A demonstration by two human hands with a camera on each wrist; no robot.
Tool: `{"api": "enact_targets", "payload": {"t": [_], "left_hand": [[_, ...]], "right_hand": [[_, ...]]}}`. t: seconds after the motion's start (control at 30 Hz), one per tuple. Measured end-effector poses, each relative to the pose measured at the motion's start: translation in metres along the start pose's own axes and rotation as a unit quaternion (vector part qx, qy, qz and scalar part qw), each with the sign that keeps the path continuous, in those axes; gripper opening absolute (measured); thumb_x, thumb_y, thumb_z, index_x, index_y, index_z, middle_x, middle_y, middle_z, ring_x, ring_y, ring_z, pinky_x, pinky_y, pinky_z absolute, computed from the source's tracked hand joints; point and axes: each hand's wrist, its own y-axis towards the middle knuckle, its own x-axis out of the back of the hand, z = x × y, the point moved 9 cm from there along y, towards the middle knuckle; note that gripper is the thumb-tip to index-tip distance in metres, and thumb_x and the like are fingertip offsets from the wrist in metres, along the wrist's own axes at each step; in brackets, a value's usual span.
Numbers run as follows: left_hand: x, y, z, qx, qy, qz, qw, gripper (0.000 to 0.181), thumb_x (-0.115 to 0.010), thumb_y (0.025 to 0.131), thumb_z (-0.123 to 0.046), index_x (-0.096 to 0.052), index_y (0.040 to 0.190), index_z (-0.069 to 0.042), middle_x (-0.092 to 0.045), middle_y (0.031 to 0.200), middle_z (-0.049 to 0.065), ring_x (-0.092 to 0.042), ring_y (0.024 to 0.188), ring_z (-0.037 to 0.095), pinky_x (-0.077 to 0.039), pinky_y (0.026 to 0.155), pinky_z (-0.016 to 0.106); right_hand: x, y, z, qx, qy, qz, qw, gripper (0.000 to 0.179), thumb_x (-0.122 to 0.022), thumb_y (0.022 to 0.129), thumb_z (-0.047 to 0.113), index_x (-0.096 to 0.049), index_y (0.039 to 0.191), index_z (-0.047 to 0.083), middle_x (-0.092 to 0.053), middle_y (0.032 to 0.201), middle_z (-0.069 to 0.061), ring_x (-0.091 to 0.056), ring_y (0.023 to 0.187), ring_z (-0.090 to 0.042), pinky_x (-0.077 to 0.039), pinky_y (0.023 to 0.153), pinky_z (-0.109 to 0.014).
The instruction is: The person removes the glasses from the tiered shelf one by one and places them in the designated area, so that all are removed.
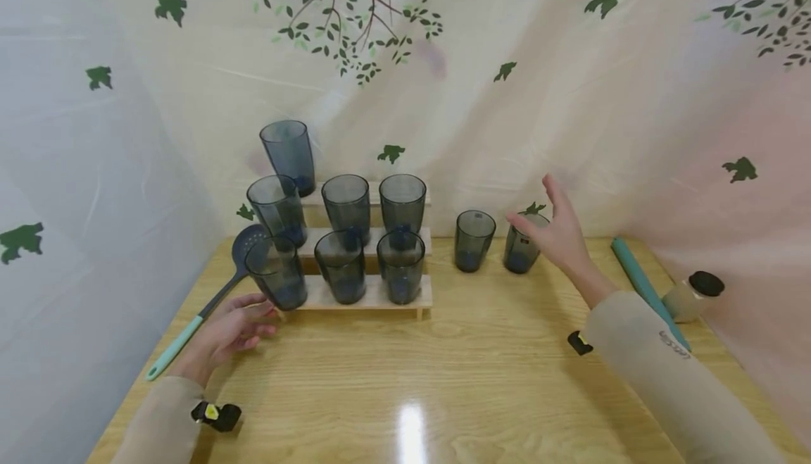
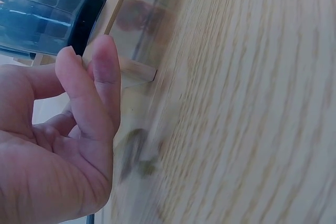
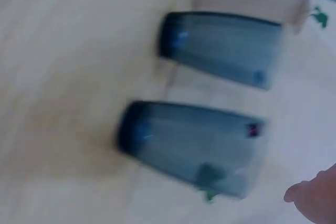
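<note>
My left hand [image 1: 231,330] is at the left end of the lowest step of a wooden stepped rack [image 1: 367,298], its fingers loosely bent with nothing in them. In the left wrist view, its fingertips [image 2: 106,51] come close to the base of a blue-grey glass tumbler [image 2: 42,11] and the rack's edge. My right hand [image 1: 557,232] is raised beside the right-hand tumbler [image 1: 519,253] on the table, thumb and fingers spread apart. Another tumbler [image 1: 474,242] stands upright to its left. In the right wrist view, only a blurred fingertip [image 3: 315,195] shows past the tumbler rims.
The rack bears one tumbler [image 1: 290,154] on top, three on the middle step and three on the lowest. A slotted spoon [image 1: 215,298] lies to its left. At right are a teal rod [image 1: 640,274] and a dark-lidded jar [image 1: 687,298]. A leaf-printed curtain [image 1: 456,112] hangs behind.
</note>
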Motion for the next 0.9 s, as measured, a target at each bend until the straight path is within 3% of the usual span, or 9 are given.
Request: {"api": "enact_targets", "payload": {"t": [0.23,0.43,0.7,0.9], "left_hand": [[0.002,-0.002,0.0,0.001,0.001,0.0,1.0,0.065,-0.059,0.105,-0.03,-0.029,0.153,0.001,-0.067,0.111,0.001,-0.07,0.079,0.011,-0.053,0.058,0.02],[0.0,0.0,-0.001,0.005,-0.002,0.002,1.0,0.064,-0.061,0.104,-0.031,-0.032,0.152,0.0,-0.067,0.11,0.0,-0.07,0.08,0.011,-0.054,0.059,0.02],[0.0,-0.001,0.0,0.008,-0.021,0.004,0.9997,0.061,-0.06,0.104,-0.027,-0.032,0.15,0.0,-0.067,0.106,-0.002,-0.07,0.079,0.011,-0.053,0.057,0.02],[-0.001,0.0,0.001,0.008,-0.024,0.005,0.9997,0.06,-0.061,0.103,-0.028,-0.034,0.149,0.0,-0.068,0.104,-0.003,-0.07,0.078,0.011,-0.053,0.057,0.02]], "right_hand": [[-0.028,0.026,0.091,0.068,0.054,0.049,0.995,0.099,-0.078,0.089,0.042,-0.017,0.163,0.017,-0.021,0.167,0.002,-0.02,0.152,-0.013,-0.018,0.122,-0.036],[-0.071,0.041,0.151,0.088,0.063,0.127,0.9861,0.1,-0.078,0.089,0.045,-0.017,0.163,0.018,-0.024,0.166,0.002,-0.025,0.149,-0.01,-0.021,0.121,-0.034],[-0.129,0.066,0.207,0.104,0.085,0.19,0.9725,0.096,-0.077,0.089,0.046,-0.024,0.161,0.013,-0.034,0.162,-0.004,-0.037,0.145,-0.016,-0.034,0.116,-0.036],[-0.168,0.078,0.231,0.071,0.098,0.227,0.9665,0.097,-0.076,0.089,0.049,-0.021,0.162,0.017,-0.031,0.163,0.002,-0.034,0.146,-0.012,-0.035,0.115,-0.035]]}}
